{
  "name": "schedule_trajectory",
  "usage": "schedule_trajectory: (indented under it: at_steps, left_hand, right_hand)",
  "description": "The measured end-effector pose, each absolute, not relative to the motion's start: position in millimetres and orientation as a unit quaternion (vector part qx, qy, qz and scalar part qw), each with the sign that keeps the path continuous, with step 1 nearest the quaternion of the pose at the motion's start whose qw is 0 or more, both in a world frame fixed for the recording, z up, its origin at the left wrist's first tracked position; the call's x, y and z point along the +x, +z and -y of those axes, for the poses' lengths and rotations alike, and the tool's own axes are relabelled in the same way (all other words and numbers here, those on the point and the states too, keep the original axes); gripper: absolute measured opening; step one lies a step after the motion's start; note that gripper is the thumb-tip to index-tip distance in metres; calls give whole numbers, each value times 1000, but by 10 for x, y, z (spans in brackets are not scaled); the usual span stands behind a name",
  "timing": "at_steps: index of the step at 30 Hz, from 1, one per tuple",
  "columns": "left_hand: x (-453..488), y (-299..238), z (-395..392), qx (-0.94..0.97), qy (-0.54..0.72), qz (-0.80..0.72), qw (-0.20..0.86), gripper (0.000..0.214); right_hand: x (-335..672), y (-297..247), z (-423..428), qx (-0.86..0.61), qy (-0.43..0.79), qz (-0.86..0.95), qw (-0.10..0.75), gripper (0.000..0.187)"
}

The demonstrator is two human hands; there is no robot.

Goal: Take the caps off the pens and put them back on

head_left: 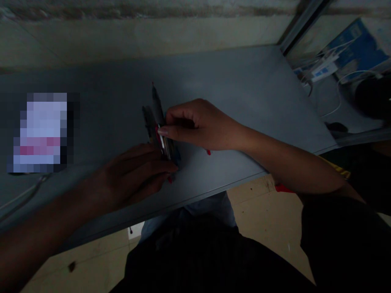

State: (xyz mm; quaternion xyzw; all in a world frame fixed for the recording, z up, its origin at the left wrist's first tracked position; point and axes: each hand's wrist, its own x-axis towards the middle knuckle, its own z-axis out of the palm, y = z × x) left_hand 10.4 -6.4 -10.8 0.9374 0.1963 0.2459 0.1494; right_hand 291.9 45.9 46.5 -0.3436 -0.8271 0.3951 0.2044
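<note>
Currently, the right hand (pixel 203 124) pinches slim, dark, red-trimmed pens (pixel 157 105); the left hand (pixel 136 173), grip unclear, covers their near ends.

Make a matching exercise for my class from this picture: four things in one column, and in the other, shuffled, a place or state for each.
Things
1. Right hand
2. Left hand
3. Pale object
4. Blue item

Places or states
A. In the upper right of the picture, beyond the end of the grey table
B. Fingers at the ends of the pens nearer the person's body
C. Near the picture's left edge, blurred into squares
D. Thumb and fingers pinched on the pens, farther from the person's body

Right pairs: 1-D, 2-B, 3-C, 4-A
</note>
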Motion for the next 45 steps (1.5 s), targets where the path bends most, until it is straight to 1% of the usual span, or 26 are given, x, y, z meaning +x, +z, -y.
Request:
schedule_trajectory:
  at_steps: [5,9,16,19,23,26,29,32,35,37,39,41,43,45]
  left_hand:
    - [115,-101,62,935,253,-194,153,36]
    - [128,-96,61,940,251,-184,138,31]
    - [163,-36,36,942,241,-178,152,28]
    - [198,-37,32,945,247,-171,132,26]
    - [229,-48,52,951,249,-157,93,29]
    - [241,-24,49,949,239,-178,101,37]
    - [260,1,6,943,229,-224,88,37]
    - [291,-1,-50,943,219,-245,43,28]
    - [315,-11,-82,944,218,-245,28,24]
    - [319,-9,-86,945,216,-244,30,23]
    - [314,0,-84,946,213,-242,33,22]
    - [305,9,-83,946,210,-242,40,23]
    - [299,15,-85,947,207,-243,46,25]
    - [299,19,-90,948,205,-240,49,27]
  right_hand:
    - [2913,508,-440,-353,393,830,180,38]
    - [2918,515,-436,-347,386,836,176,38]
    - [2933,479,-450,-336,395,832,199,41]
    - [2929,474,-452,-337,395,831,199,40]
    - [2913,490,-449,-350,377,835,196,42]
    - [2919,534,-455,-397,323,840,181,40]
    - [2961,581,-488,-470,221,845,129,34]
    - [3009,586,-534,-506,126,852,35,35]
    - [3025,556,-552,-507,74,857,-46,39]
    - [3025,539,-543,-504,57,859,-64,39]
    - [3030,531,-529,-499,57,863,-51,37]
    - [3039,531,-518,-488,71,870,-14,34]
    - [3044,531,-511,-449,100,887,33,33]
    - [3031,524,-502,-385,131,912,57,36]
